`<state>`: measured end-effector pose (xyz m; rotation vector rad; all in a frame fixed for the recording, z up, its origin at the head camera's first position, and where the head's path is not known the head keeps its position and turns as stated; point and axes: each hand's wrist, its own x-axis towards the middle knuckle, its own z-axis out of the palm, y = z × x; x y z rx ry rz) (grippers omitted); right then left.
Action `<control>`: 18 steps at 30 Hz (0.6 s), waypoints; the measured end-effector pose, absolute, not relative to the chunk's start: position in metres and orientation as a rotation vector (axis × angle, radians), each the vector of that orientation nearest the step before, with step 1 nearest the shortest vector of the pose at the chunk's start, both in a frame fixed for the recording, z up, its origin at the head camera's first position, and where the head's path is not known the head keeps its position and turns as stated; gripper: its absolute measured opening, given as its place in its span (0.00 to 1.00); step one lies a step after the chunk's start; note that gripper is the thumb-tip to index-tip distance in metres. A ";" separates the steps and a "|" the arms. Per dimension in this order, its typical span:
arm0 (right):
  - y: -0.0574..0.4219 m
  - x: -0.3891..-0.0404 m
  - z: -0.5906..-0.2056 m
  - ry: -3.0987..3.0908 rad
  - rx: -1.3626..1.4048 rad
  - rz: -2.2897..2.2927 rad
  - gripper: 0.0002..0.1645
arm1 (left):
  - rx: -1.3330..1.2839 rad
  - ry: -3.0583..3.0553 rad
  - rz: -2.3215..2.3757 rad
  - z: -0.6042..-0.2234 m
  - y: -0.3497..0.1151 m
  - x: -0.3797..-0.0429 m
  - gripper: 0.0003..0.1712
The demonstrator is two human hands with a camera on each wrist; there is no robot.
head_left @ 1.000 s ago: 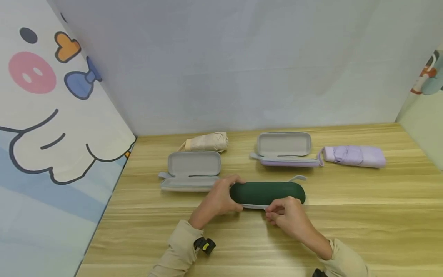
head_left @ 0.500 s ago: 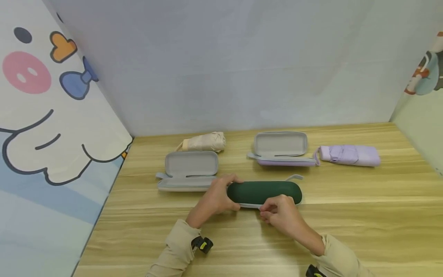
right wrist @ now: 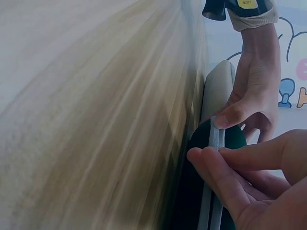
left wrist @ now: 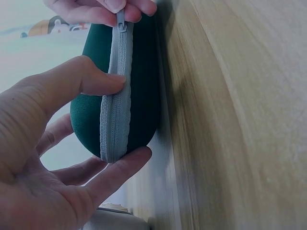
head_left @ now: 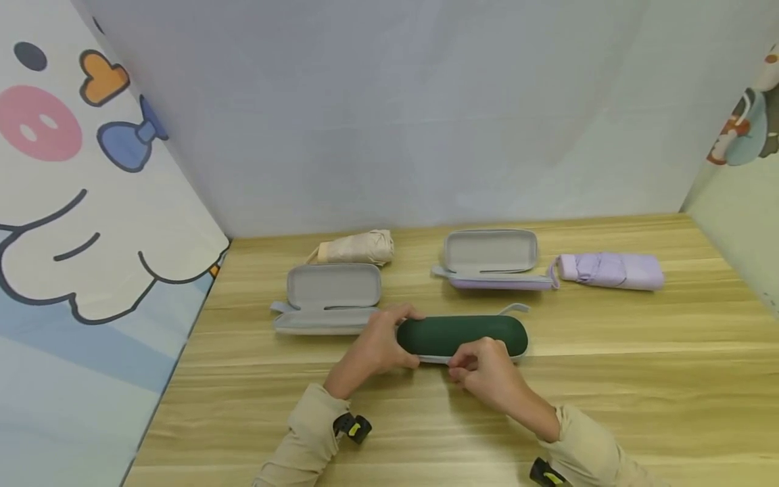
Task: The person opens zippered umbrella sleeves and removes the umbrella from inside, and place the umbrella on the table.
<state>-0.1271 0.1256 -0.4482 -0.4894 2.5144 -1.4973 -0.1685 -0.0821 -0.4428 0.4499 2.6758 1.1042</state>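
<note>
A dark green zip case [head_left: 471, 328] lies on the table with its pale grey zip [left wrist: 116, 100] facing the person. My left hand [head_left: 380, 345] grips the case's left end, the thumb pressing on the zip tape and the other fingers round the end and far side. With thumb and fingertips, my right hand [head_left: 487, 372] pinches the zip pull [left wrist: 121, 21] on the front side. In the left wrist view the zip teeth are meshed between the pull and the left end. A grey strap [head_left: 514, 308] sticks out behind the case. Its inside is hidden.
An open case [head_left: 335, 287] with grey lining lies left of the green one, close behind my left hand. A lilac open case [head_left: 491, 251] stands farther back. A folded beige umbrella [head_left: 359, 248] and a folded lilac umbrella [head_left: 611, 270] lie near the back wall.
My right hand has slid a little left along the front of the green case with the zip pull. The left hand keeps its grip on the end. The whole view has shifted slightly.
</note>
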 end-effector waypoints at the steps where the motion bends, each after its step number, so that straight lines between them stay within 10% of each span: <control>1: 0.125 -0.127 -0.448 2.516 -0.493 -1.494 0.05 | 0.448 2.676 1.103 -0.443 -0.082 -0.169 0.35; 18: 0.114 -0.129 -0.449 2.585 -0.585 -1.478 0.07 | 0.479 2.670 1.142 -0.445 -0.082 -0.169 0.35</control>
